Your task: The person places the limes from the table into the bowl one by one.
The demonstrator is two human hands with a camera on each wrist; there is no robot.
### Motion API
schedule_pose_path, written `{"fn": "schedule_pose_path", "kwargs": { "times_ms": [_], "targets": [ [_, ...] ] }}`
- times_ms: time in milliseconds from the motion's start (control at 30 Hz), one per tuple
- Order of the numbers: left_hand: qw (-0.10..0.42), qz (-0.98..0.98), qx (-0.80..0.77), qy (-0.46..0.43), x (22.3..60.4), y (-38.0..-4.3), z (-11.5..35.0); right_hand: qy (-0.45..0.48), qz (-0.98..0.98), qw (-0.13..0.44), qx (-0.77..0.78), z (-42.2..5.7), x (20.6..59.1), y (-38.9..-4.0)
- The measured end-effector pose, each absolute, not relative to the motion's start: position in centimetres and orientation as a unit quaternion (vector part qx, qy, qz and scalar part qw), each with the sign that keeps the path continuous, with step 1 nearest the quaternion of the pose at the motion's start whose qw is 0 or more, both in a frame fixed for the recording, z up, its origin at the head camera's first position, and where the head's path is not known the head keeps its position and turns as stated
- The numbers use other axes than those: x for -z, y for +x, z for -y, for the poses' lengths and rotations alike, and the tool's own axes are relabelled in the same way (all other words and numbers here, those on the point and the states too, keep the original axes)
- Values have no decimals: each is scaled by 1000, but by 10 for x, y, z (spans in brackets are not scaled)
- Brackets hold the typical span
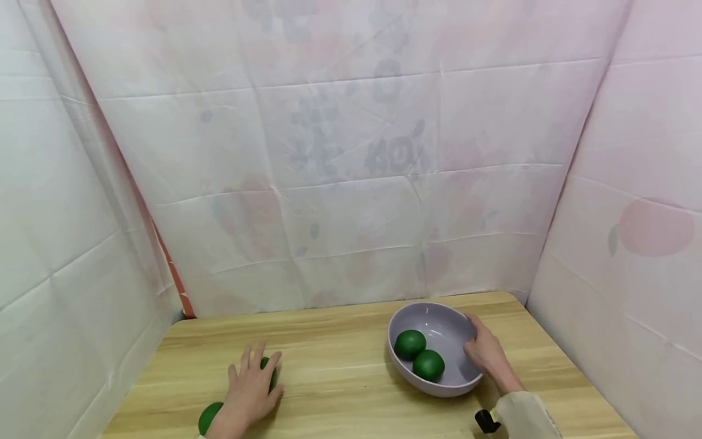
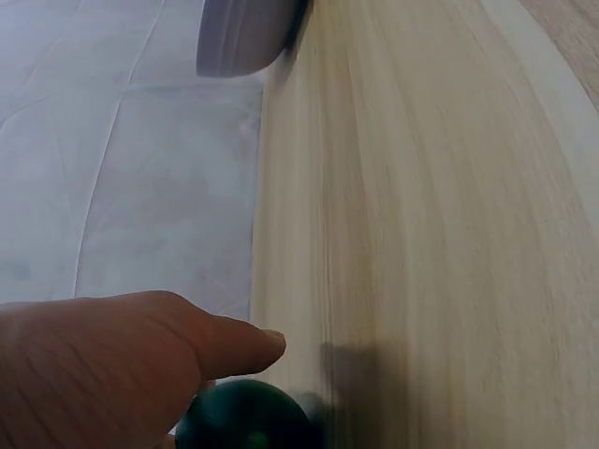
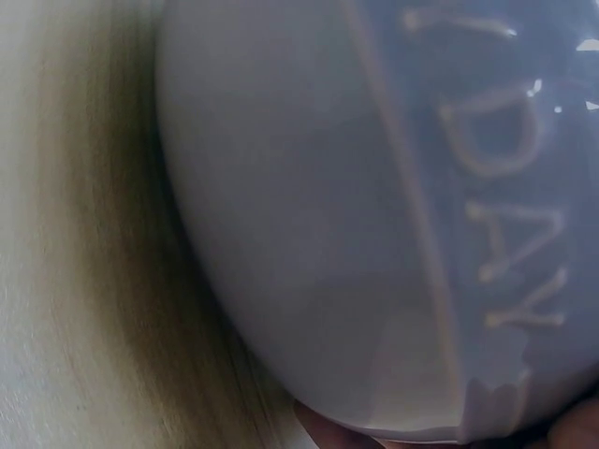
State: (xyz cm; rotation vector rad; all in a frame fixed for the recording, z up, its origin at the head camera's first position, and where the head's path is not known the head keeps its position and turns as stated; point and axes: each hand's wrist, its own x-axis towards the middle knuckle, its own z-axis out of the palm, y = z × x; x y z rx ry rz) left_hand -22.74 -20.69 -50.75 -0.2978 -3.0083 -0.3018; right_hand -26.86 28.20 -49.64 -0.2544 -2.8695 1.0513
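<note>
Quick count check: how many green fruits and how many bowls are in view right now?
Green fruits: 4 (2 in the bowl, 1 under the left hand, 1 partly hidden near it)
Bowls: 1
Total: 5

The right sleeve [image 1: 528, 416] is cream, a black device [image 1: 485, 421] beside it.

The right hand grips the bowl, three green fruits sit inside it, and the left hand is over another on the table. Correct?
Not three: the head view shows two green fruits in the bowl. The right hand grips it, and the left hand is over another fruit on the table.
</note>
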Motion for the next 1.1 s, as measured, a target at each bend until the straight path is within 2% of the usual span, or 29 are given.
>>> {"fn": "schedule_pose_path", "kwargs": {
  "times_ms": [300,567,1100],
  "targets": [
    [19,989,115,-93,513,-231,217,-74,933,50,-349,-280,496,-268],
    [-35,981,174,-76,515,-230,209,-68,935,56,-344,-283,496,-268],
    [-10,981,167,-95,517,-230,204,-79,934,44,-347,-286,495,-268]
  ]
}}
